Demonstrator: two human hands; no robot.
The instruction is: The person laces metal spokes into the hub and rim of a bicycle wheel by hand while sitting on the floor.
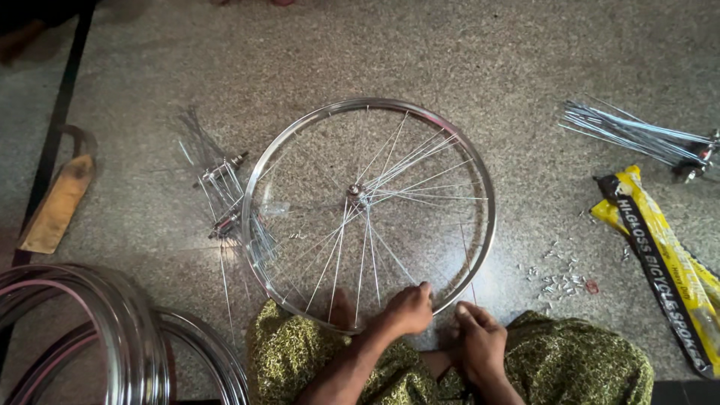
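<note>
A shiny bicycle wheel rim (492, 202) lies flat on the speckled floor, with a hub (355, 195) at its centre and several thin spokes fanning out, mostly to the right and the near side. My left hand (409, 309) reaches over the near edge of the rim, its fingertips pinched on a spoke close to the rim. Just to its right, my right hand (480, 341) rests with bunched fingers against the rim's near right edge. My knees, in green patterned cloth, sit under both hands.
Loose spokes and two spare hubs (223, 196) lie left of the wheel. Another spoke bundle (637, 135) and a yellow and black spoke packet (664, 259) are at the right, with small scattered nipples (559, 279). Stacked rims (112, 322) fill the lower left.
</note>
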